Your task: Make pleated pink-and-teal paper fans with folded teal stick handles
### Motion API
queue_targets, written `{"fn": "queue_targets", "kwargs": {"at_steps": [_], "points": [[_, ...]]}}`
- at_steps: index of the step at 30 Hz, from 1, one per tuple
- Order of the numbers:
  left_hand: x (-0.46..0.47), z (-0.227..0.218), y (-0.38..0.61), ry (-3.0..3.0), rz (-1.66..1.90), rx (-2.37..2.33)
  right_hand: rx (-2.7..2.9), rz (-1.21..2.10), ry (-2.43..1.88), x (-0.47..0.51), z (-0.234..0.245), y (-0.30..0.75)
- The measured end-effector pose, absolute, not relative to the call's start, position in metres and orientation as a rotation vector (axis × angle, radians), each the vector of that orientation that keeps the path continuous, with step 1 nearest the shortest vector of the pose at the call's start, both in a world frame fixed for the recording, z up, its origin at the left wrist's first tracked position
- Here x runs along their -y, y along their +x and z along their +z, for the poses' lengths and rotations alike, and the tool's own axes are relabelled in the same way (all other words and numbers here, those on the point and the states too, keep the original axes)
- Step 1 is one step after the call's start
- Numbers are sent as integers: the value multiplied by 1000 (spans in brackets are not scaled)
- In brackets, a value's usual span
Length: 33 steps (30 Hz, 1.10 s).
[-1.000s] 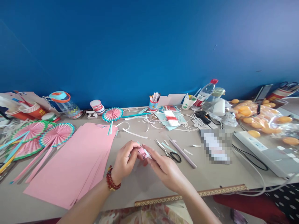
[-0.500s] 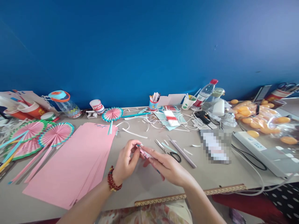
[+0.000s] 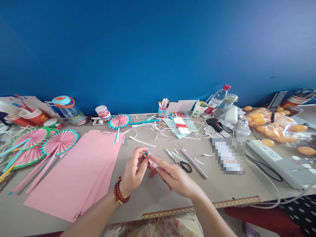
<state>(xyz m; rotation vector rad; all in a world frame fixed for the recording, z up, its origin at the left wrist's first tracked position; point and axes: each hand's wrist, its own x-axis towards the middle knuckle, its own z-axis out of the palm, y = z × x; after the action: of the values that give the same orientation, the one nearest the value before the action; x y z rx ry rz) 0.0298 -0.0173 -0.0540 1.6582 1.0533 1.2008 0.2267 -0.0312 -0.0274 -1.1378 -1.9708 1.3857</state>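
My left hand (image 3: 135, 170) and my right hand (image 3: 175, 177) meet above the front middle of the table. Between them is a narrow pink paper strip (image 3: 152, 162) with a blue end. The left thumb and fingers pinch its blue tip. Along its length lie the right fingers, closed on the strip; its lower part is mostly hidden by them. Just right of my right hand are scissors (image 3: 178, 160) with black handles and a long pale utility knife or stick (image 3: 195, 162). A stack of pink paper (image 3: 76, 168) lies to the left of my left hand.
Folded paper fans (image 3: 60, 142) lie at far left, another paper fan (image 3: 119, 121) behind the stack. Along the wall stand a pen holder (image 3: 163, 108), a paper cup (image 3: 199, 108) and a plastic bottle (image 3: 217, 100). A power strip (image 3: 269, 154) and bagged orange balloons (image 3: 266, 120) sit right.
The blue tip shows more clearly between the left fingers, and the right fingers have shifted slightly along the strip. Both hands stay in nearly the same place.
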Motion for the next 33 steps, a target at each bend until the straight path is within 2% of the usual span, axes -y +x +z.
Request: {"fn": "queue_targets", "kwargs": {"at_steps": [14,33], "points": [[17,-47,31,1538,1189,-1038,2150,1027,-1177,30,-39,222],[17,-49,30,1455,1205,-993,2157,902,-1162,32,-47,214]]}}
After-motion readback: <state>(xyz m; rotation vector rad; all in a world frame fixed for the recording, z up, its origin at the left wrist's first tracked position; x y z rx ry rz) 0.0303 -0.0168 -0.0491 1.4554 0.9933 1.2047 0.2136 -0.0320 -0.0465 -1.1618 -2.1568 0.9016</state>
